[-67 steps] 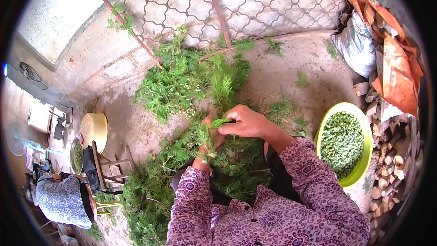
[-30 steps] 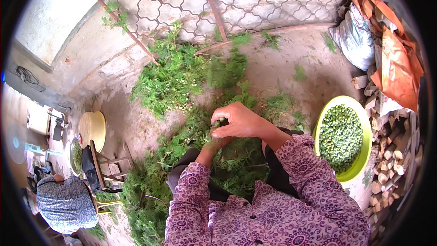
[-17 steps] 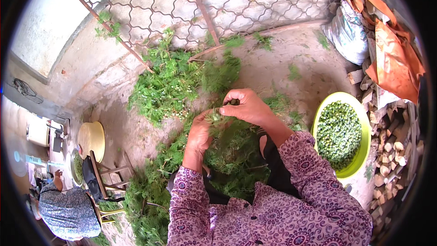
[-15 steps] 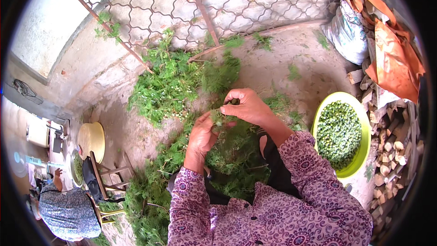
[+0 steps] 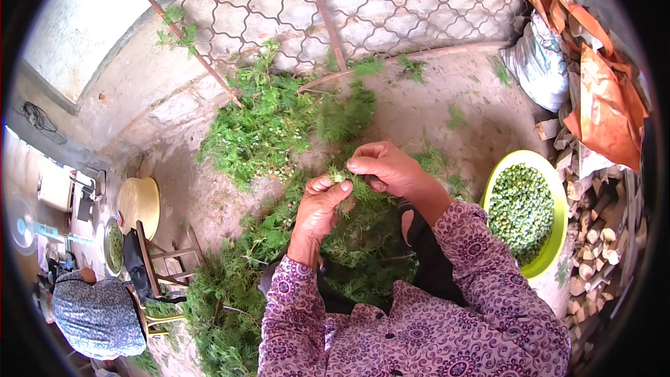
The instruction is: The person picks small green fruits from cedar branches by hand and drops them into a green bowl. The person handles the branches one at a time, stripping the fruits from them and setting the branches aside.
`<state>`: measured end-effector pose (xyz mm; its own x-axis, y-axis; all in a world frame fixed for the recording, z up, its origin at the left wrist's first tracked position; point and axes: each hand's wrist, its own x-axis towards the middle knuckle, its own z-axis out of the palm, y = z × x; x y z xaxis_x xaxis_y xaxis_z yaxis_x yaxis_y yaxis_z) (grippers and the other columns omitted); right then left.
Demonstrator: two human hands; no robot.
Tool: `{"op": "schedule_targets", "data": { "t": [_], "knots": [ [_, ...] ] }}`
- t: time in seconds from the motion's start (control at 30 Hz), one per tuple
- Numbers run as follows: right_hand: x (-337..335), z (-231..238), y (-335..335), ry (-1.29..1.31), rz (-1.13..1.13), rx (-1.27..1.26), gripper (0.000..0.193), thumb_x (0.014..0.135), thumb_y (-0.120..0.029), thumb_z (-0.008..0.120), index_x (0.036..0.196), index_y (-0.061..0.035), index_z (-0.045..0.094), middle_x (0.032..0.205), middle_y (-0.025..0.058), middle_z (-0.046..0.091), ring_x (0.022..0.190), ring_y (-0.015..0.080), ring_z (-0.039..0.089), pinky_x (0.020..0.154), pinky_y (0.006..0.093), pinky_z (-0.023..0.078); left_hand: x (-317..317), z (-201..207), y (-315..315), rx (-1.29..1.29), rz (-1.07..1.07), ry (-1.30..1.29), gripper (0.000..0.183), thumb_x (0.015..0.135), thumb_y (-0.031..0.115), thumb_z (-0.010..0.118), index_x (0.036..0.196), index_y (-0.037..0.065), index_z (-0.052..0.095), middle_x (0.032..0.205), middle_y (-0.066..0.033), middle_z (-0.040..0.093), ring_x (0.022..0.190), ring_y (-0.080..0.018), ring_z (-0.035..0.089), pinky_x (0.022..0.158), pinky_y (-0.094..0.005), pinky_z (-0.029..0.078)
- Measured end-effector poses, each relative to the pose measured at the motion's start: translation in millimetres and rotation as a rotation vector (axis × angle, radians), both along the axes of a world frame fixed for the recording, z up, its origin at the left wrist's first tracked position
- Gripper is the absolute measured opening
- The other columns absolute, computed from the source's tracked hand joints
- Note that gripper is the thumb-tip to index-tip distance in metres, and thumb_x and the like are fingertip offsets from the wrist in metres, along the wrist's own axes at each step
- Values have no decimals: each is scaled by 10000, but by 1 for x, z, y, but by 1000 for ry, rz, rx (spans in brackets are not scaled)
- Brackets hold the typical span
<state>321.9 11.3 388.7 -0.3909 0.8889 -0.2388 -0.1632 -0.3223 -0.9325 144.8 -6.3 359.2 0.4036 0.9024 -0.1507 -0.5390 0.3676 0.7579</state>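
In front of my lap, my left hand (image 5: 317,211) pinches a small feathery green sprig (image 5: 340,176) between thumb and fingers. Close against it, my right hand (image 5: 392,169) is closed, thumb pressed to forefinger beside the sprig's tip. What lies inside those right fingers is hidden. Under both hands, dark green cut branches (image 5: 366,265) cover my lap. To the right, a yellow-green basin (image 5: 553,241) holds many small round green pods (image 5: 520,211).
Leafy branches (image 5: 262,122) are heaped ahead and to the left, by a metal lattice (image 5: 391,7). Stacked firewood (image 5: 597,251), a white sack (image 5: 537,63) and an orange sheet (image 5: 607,105) line the right. A person (image 5: 98,314) sits far left, near a wooden chair (image 5: 164,265) and yellow tub (image 5: 139,204).
My hands have shifted slightly; the left thumb now lies straighter along the sprig, and the right fingers have curled in lower. The whole view has moved a little leftward, and the seated person's hand has dropped.
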Motion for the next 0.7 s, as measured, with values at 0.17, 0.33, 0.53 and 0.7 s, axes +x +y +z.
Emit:
{"op": "schedule_targets", "data": {
  "t": [0.17, 0.33, 0.53, 0.7],
  "knots": [
    [11, -9, 8, 579, -42, -157, 141, 823, -229, 555, 796, -90, 552, 616, 6, 502, 431, 62, 373, 386, 192, 271, 0, 10, -5, -17, 17, 32, 65, 765, 8, 625, 760, 73, 626, 711, -8, 610, 580, -75, 549, 486, -226, 456],
    [3, -4, 4, 344, -15, 83, 104, 809, -82, 545, 908, -55, 531, 731, 27, 510, 552, 59, 451, 422, 170, 298, -8, -6, 7, 24, 49, 137, 85, 767, 19, 631, 709, 74, 599, 668, 8, 589, 520, -58, 512, 435, -199, 395],
    [-2, -25, -9, -301, -73, 634, 239, 721, -201, 672, 833, -6, 592, 718, 7, 562, 637, 69, 510, 538, 232, 411, 2, -20, -8, 55, -12, 362, 95, 799, 68, 604, 705, 79, 595, 643, 35, 555, 494, -28, 439, 418, -189, 321],
    [1, -41, -26, -475, -6, 746, 328, 686, -283, 666, 814, 8, 587, 689, 99, 576, 616, 117, 523, 568, 257, 417, 1, -24, -39, 45, -66, 412, 82, 809, 50, 576, 864, 42, 637, 717, 9, 591, 555, -60, 505, 457, -205, 378]
  ]
}}
